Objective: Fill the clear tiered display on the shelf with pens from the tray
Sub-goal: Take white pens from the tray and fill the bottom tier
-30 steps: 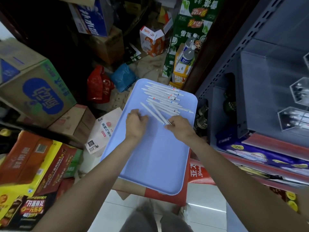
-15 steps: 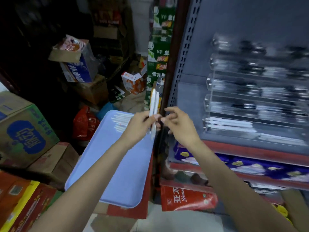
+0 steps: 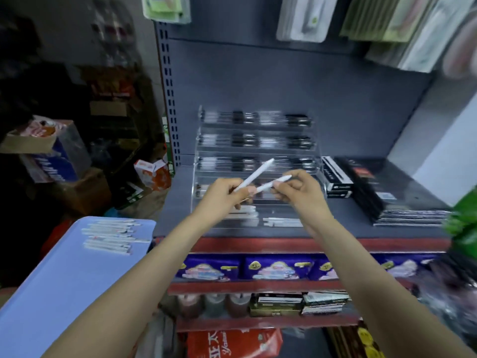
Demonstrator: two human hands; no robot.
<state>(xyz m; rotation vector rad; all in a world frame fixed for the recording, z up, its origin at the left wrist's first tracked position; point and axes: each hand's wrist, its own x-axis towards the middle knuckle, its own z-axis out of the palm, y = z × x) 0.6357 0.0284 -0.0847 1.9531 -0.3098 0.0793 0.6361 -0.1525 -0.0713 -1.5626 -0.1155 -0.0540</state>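
Both hands are raised in front of the clear display (image 3: 258, 161), which stands on the grey shelf (image 3: 348, 223). The left hand (image 3: 222, 195) has its fingers curled round the lower end of one white pen (image 3: 254, 175), which slants up to the right with its tip over the display's middle tier. The right hand (image 3: 300, 188) pinches a second white pen (image 3: 275, 183) between thumb and fingertips; this pen lies flatter, and its left end reaches the left hand's fingers, though blur makes it hard to tell whether that hand grips it too. The two pens cross just beside the left hand.

The display's upper tiers hold dark pens, and its lowest tiers hold a few white ones. To the left, lower than the shelf, a blue tray (image 3: 64, 293) carries a loose row of white pens (image 3: 111, 236) at its far end. Black boxes (image 3: 338, 177) and flat black packs (image 3: 397, 200) lie on the shelf to the right of the display. Purple packets (image 3: 278, 270) line the shelf below.
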